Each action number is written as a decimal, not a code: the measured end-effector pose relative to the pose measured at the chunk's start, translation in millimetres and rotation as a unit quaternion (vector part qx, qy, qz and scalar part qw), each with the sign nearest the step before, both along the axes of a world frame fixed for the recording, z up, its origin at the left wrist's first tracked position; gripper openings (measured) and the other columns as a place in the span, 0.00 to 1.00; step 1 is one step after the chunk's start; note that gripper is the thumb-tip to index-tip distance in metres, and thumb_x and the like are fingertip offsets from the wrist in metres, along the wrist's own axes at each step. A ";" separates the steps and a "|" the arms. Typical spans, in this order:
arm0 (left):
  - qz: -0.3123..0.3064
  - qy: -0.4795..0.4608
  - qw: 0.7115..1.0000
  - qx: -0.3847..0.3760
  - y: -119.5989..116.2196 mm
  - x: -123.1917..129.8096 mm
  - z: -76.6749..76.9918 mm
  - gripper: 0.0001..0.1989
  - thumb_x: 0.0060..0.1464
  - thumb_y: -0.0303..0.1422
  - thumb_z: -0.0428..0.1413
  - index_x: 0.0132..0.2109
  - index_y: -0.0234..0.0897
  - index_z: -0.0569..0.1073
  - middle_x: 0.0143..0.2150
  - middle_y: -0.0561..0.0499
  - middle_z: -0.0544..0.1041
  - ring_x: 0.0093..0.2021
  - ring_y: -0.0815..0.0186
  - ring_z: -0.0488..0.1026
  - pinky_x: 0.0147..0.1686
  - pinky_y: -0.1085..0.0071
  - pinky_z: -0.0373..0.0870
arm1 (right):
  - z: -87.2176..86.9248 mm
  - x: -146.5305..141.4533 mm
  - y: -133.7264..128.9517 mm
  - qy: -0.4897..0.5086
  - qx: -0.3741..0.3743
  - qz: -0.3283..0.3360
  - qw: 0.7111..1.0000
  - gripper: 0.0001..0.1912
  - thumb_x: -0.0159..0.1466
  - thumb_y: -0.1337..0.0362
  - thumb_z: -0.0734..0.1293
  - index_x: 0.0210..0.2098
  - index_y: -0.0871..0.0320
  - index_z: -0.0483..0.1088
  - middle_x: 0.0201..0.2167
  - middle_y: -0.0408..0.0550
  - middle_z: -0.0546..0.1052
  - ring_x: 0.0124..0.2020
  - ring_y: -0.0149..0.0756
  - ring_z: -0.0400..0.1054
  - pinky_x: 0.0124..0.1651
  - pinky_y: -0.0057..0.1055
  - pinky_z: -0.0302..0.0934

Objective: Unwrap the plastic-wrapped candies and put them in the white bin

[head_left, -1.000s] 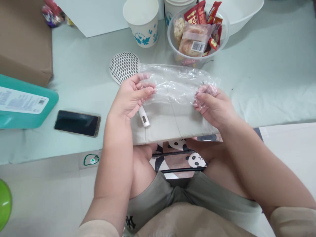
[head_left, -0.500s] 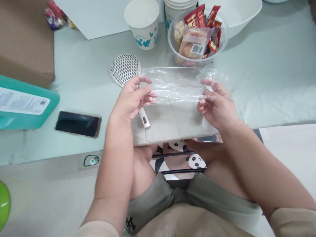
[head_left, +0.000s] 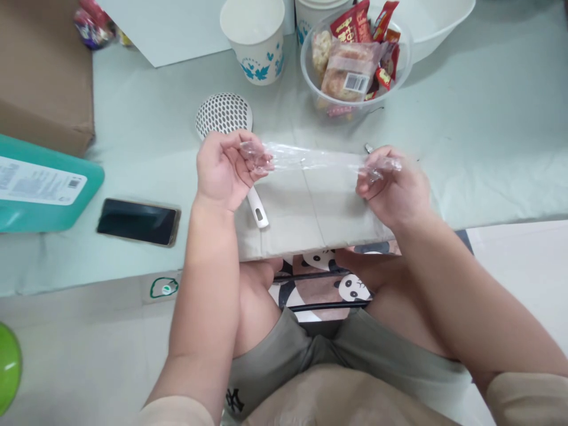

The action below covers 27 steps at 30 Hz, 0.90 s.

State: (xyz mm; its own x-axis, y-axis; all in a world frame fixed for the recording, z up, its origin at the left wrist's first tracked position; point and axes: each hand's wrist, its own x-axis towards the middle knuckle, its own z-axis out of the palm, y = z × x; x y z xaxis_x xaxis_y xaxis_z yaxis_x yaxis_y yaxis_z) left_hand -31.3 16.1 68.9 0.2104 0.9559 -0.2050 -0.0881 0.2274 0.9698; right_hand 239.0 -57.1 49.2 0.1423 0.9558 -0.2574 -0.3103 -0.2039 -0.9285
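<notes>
A clear plastic film or bag point(head_left: 313, 158) is stretched sideways above the table, gathered into a narrow band. My left hand point(head_left: 231, 168) grips one end with bent fingers, palm turned up. At the other end, my right hand point(head_left: 394, 183) pinches the film in closed fingers, slightly blurred. Beneath and behind my left hand lies a white slotted skimmer point(head_left: 225, 112), its handle point(head_left: 257, 207) pointing toward me. A small metallic object point(head_left: 368, 148) shows just past my right fingertips, too small to name.
A clear bowl of wrapped snacks point(head_left: 350, 97), a paper cup point(head_left: 255, 41) and a white bowl point(head_left: 435, 26) stand at the back. To the left are a phone point(head_left: 138, 222), a teal bottle point(head_left: 89, 177) and a cardboard box point(head_left: 48, 71). The table's front edge point(head_left: 293, 254) is near my knees.
The plastic film has gone from a wide, spread sheet to a narrow bunched band. My left hand has rolled palm up, and my right fingers have closed further around their end.
</notes>
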 end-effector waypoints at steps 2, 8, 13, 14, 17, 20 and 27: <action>0.033 -0.008 0.999 -0.013 0.5 2.9 -1.7 0.20 0.60 0.49 0.58 0.27 0.40 0.73 0.26 0.51 0.76 0.29 0.66 0.78 0.27 0.71 0.75 | -0.4 -1.3 0.3 -0.030 -0.013 0.016 0.999 0.20 0.62 0.45 0.70 0.26 0.53 0.68 0.23 0.42 0.72 0.20 0.29 0.65 0.23 0.29 0.61; 0.098 0.024 0.995 0.023 -4.4 15.9 -6.3 0.09 0.44 0.22 0.63 0.28 0.40 0.74 0.29 0.55 0.74 0.31 0.70 0.73 0.28 0.72 0.71 | 1.1 -7.7 -5.9 -0.177 0.001 0.039 0.983 0.14 0.63 0.55 0.72 0.27 0.55 0.70 0.22 0.42 0.73 0.24 0.30 0.69 0.30 0.29 0.65; 0.102 0.052 0.992 0.054 -1.1 12.9 -15.2 0.16 0.43 0.20 0.65 0.38 0.42 0.73 0.41 0.54 0.76 0.38 0.65 0.77 0.35 0.66 0.73 | 4.1 -8.0 -7.9 -0.240 -0.008 0.066 0.968 0.16 0.58 0.66 0.76 0.45 0.53 0.73 0.25 0.39 0.75 0.25 0.32 0.70 0.32 0.31 0.66; 0.103 0.056 0.991 0.061 0.7 11.2 -17.6 0.17 0.44 0.22 0.66 0.39 0.42 0.72 0.42 0.54 0.76 0.38 0.65 0.77 0.36 0.65 0.73 | 4.3 -7.8 -7.5 -0.234 -0.009 0.069 0.970 0.19 0.57 0.67 0.76 0.47 0.53 0.72 0.27 0.39 0.75 0.26 0.32 0.71 0.33 0.32 0.67; 0.120 0.058 0.988 0.075 5.8 6.9 -23.0 0.18 0.44 0.25 0.68 0.40 0.43 0.71 0.43 0.55 0.76 0.40 0.64 0.77 0.37 0.64 0.72 | 4.4 -7.4 -6.3 -0.223 -0.011 0.087 0.971 0.20 0.58 0.67 0.75 0.49 0.53 0.71 0.30 0.41 0.77 0.29 0.33 0.73 0.36 0.33 0.69; 0.138 0.052 0.986 0.079 8.5 4.1 -24.3 0.19 0.44 0.26 0.68 0.41 0.45 0.71 0.41 0.56 0.77 0.39 0.66 0.76 0.35 0.66 0.70 | 4.6 -7.4 -6.0 -0.211 -0.008 0.104 0.972 0.18 0.58 0.67 0.74 0.47 0.54 0.70 0.31 0.41 0.76 0.29 0.32 0.72 0.37 0.33 0.70; 0.162 0.037 0.980 0.108 12.2 -3.0 -26.5 0.18 0.43 0.23 0.65 0.40 0.46 0.71 0.43 0.56 0.79 0.35 0.67 0.75 0.32 0.67 0.68 | 5.4 -8.1 -5.9 -0.179 -0.018 0.068 0.981 0.12 0.60 0.69 0.70 0.43 0.53 0.70 0.27 0.38 0.73 0.25 0.29 0.71 0.36 0.31 0.70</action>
State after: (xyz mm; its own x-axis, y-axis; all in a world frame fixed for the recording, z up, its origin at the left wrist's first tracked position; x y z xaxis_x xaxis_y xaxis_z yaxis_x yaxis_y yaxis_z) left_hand -34.4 28.3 42.5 -0.1182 0.9930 0.0067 -0.0485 -0.0126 0.9987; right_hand 230.9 -63.0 54.6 0.1009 0.9635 -0.2481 0.0662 -0.2553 -0.9646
